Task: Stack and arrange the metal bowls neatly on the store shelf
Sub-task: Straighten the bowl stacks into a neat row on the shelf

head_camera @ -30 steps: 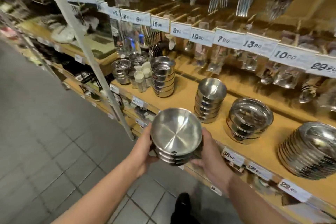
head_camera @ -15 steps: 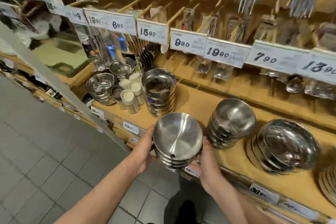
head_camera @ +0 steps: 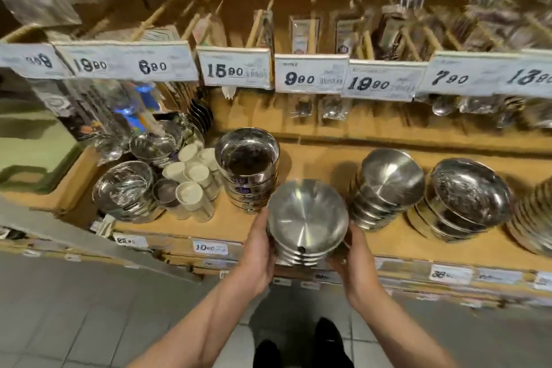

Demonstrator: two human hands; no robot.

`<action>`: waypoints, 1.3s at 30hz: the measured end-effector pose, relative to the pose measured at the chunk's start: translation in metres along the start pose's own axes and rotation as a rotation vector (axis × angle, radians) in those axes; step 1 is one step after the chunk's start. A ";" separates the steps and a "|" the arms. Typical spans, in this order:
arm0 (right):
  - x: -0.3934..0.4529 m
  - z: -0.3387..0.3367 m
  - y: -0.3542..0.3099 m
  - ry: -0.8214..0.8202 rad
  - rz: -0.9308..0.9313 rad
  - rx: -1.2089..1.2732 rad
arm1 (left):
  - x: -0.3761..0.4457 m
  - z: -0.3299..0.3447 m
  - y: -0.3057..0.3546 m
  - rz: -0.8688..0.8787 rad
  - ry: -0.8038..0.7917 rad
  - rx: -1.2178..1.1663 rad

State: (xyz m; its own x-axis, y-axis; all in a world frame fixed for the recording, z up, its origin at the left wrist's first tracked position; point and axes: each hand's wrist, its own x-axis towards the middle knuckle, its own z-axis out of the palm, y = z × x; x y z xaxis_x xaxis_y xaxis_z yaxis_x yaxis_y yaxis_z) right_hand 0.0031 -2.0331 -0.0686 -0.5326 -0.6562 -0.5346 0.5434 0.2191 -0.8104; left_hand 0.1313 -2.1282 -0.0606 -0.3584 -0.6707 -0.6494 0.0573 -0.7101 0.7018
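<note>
Gripping a stack of metal bowls [head_camera: 307, 222] from both sides, left hand [head_camera: 259, 251] and right hand [head_camera: 355, 260] steady it over the shelf [head_camera: 298, 158] front edge for placement.

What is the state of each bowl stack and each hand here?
held bowl stack: nested, gripped from both sides above the shelf edge
left hand: grips the stack's left side
right hand: grips the stack's right side
tall bowl stack: upright on the shelf
leaning bowl stack: tilted on the shelf
</note>
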 end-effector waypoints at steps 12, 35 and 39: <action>0.003 0.006 0.000 0.067 -0.087 -0.043 | 0.020 -0.009 -0.003 -0.029 -0.049 -0.031; -0.157 -0.396 -0.069 0.436 -0.071 0.266 | -0.126 0.251 -0.161 -0.104 -0.226 0.345; -0.161 -0.438 -0.075 0.425 -0.072 0.248 | -0.135 0.301 -0.177 -0.063 -0.267 0.381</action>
State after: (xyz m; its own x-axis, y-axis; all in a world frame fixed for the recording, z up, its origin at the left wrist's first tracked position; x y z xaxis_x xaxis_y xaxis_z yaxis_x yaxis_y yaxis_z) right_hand -0.2359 -1.6276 -0.0264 -0.7638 -0.2995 -0.5718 0.6062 -0.0286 -0.7948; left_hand -0.1110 -1.8479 -0.0088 -0.5801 -0.5150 -0.6311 -0.3003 -0.5849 0.7534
